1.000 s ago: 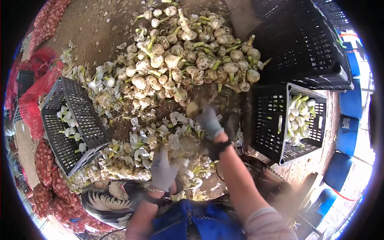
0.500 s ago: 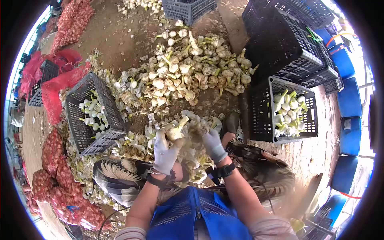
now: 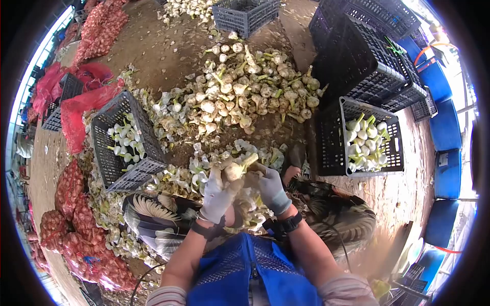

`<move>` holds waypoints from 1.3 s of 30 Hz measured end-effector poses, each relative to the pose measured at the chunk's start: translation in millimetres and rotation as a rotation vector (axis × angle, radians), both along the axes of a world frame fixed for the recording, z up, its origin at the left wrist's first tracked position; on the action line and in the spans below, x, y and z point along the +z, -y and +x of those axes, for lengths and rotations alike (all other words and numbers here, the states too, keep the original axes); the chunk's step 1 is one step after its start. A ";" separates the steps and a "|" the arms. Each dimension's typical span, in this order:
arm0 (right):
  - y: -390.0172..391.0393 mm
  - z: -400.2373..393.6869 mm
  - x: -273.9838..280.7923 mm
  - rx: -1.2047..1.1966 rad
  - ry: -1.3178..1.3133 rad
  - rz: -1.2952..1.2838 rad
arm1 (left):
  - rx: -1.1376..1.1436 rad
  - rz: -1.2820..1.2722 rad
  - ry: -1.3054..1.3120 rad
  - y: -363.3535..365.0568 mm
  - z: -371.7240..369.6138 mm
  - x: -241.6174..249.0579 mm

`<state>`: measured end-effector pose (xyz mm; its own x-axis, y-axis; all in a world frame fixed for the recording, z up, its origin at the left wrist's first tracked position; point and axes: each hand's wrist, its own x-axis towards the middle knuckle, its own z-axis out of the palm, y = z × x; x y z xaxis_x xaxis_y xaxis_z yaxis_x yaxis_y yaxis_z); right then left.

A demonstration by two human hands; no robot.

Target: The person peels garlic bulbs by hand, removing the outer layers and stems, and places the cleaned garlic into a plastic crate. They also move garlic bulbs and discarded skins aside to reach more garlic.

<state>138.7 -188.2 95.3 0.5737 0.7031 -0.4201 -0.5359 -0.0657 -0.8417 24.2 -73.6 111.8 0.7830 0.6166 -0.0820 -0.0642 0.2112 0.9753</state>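
My left hand (image 3: pixel 218 193), in a white glove, holds a garlic bulb (image 3: pixel 235 171) whose pale stem points up to the right. Gloved as well, my right hand (image 3: pixel 271 189) has its fingers bent in against the right side of the bulb, just under the stem. Its fingertips are partly hidden, so any loose skin in them is hard to make out. Beneath both hands lies a heap of peeled-off garlic skins (image 3: pixel 199 164). Ahead is a large pile of untrimmed garlic bulbs (image 3: pixel 260 92) with brownish skins and stems.
Cleaned white bulbs lie in a black crate (image 3: pixel 115 171) on my left and another crate (image 3: pixel 332 137) on my right. Stacked black crates (image 3: pixel 352 66) stand behind the right one. Red mesh sacks (image 3: pixel 84 245) line the left, and a grey crate (image 3: pixel 245 19) sits at the back.
The right hand has come closer to the bulb, from a little apart to against it. The bulb has shifted slightly right, its stem tilting further to the right.
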 end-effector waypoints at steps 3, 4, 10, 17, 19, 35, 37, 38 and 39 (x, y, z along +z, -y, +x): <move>6.6 14.3 -12.4 0.282 1.183 -0.011 | -0.100 0.660 -0.298 -8.8 -4.2 8.3; 3.8 11.3 -13.9 0.281 1.181 -0.011 | -0.101 0.660 -0.299 -8.7 -3.3 10.3; -1.4 15.5 26.8 0.145 -0.052 0.089 | -0.015 -0.111 -0.188 -14.2 -5.6 14.6; -5.1 3.9 22.1 0.038 0.225 0.192 | -0.182 -0.026 -0.383 -23.5 -2.5 2.1; -2.6 4.2 13.3 0.010 -0.070 0.047 | -0.142 0.283 -0.386 -11.0 1.9 9.6; -2.6 23.7 25.1 0.247 1.082 -0.002 | -0.106 -0.264 -0.339 -1.9 -13.3 15.5; -1.9 20.2 23.5 0.192 1.340 -0.121 | -0.277 -0.591 -0.328 -14.3 -12.5 17.4; -0.7 21.6 19.5 0.195 1.414 -0.195 | -0.226 -0.846 -0.279 -11.2 -12.7 24.6; 1.4 25.1 12.9 0.179 1.359 -0.193 | -0.281 -0.777 -0.258 -8.9 -12.6 24.1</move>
